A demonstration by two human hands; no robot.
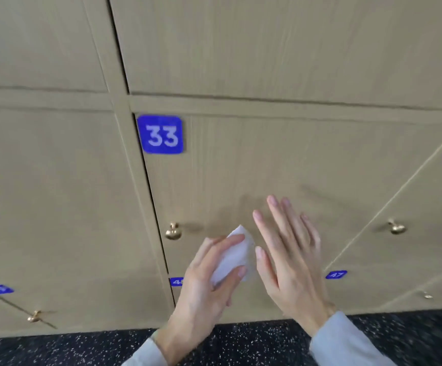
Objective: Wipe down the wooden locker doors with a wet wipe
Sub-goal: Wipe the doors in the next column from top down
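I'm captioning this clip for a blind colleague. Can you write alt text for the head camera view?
A person's left hand holds a folded white wet wipe in front of wooden locker door 33, with the open right hand beside it. A brass knob sits at the door's left edge, above a speckled dark floor.

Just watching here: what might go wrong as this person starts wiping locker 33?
The wet wipe is bunched up in the left hand, so it may cover little of the door per stroke and leave streaks. The brass knob sticks out close to the wipe, so a sideways pass could snag on it. The right hand is open and holds nothing; if it rests on the door, it might leave fingerprints on a wiped area.
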